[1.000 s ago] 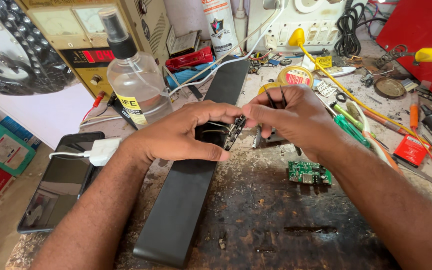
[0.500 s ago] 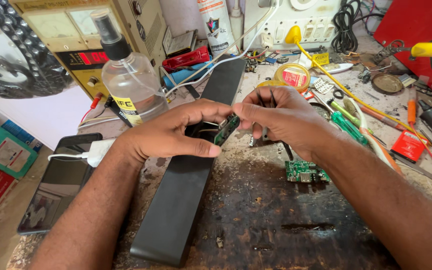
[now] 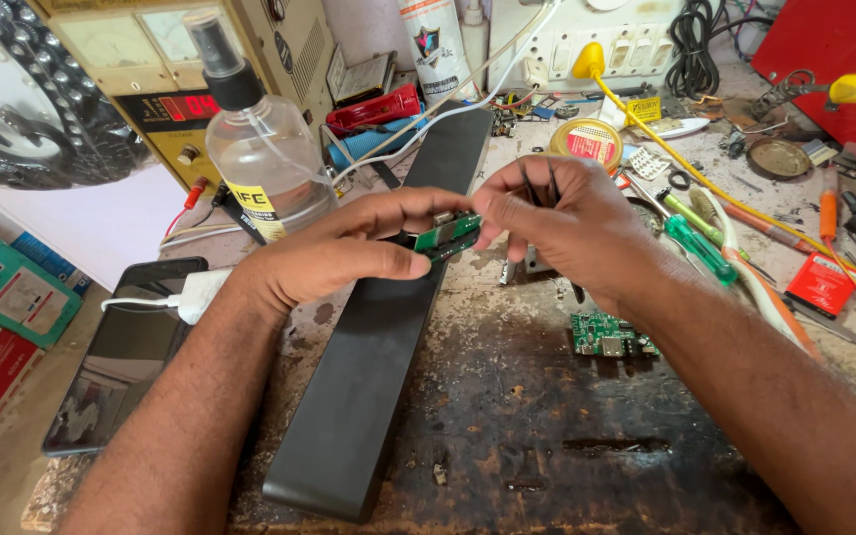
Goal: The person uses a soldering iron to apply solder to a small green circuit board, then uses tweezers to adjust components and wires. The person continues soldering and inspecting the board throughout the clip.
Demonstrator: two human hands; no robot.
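Hands meet above a long black bar (image 3: 378, 337) on the workbench (image 3: 547, 436): left hand (image 3: 349, 253) and right hand (image 3: 557, 223) both pinch a small green circuit board (image 3: 448, 236). Second circuit board (image 3: 608, 334) lies nearby.

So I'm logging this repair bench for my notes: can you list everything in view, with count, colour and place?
small circuit board: 1, green, pinched between both hands
long bar casing: 1, black, lying down the bench middle
second circuit board: 1, green, flat on bench by right forearm
spray bottle: 1, clear with black nozzle, behind left hand
power supply: 1, yellow, back left
phone: 1, black, left edge, white cable plugged in
screwdriver: 1, green handle, right of hands
round tin: 1, yellow and red, behind right hand
workbench: 1, worn, dark-stained
left hand: 1, holding the board's left end
right hand: 1, gripping the board's right end
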